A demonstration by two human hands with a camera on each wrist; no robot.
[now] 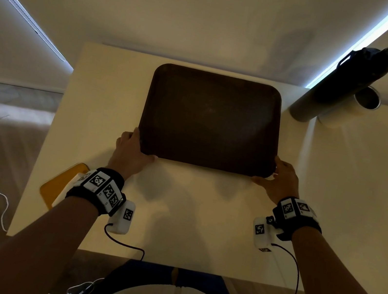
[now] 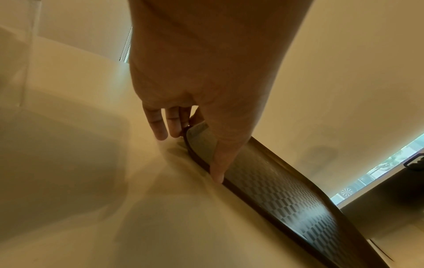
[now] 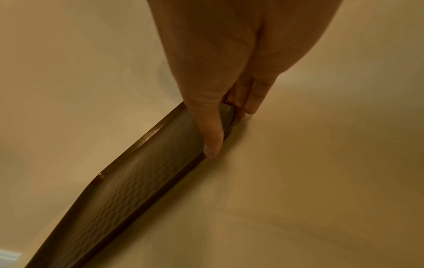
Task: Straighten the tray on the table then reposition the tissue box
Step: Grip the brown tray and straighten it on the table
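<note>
From the head view, the dark tray [image 1: 211, 119] lies mid-frame on the pale table [image 1: 202, 212], its edges roughly parallel to the table's. My left hand [image 1: 130, 151] cups the tray's lower left corner and my right hand [image 1: 277, 178] the lower right, so I can swivel it square. A dark bottle [image 1: 342, 84] and a steel cup [image 1: 353, 107] stand at upper right. Behind my left wrist something yellow [image 1: 60, 186] shows at the table's edge, possibly the tissue box; it is mostly hidden.

In the left wrist view, my thumb [image 2: 220, 163] lies on the rim while the fingers [image 2: 158, 123] curl down outside the corner, gripping it.

In the right wrist view, my thumb [image 3: 213, 141] presses the rim and the fingers [image 3: 254, 98] wrap the corner; the tray's far end runs out of frame at lower left.
</note>
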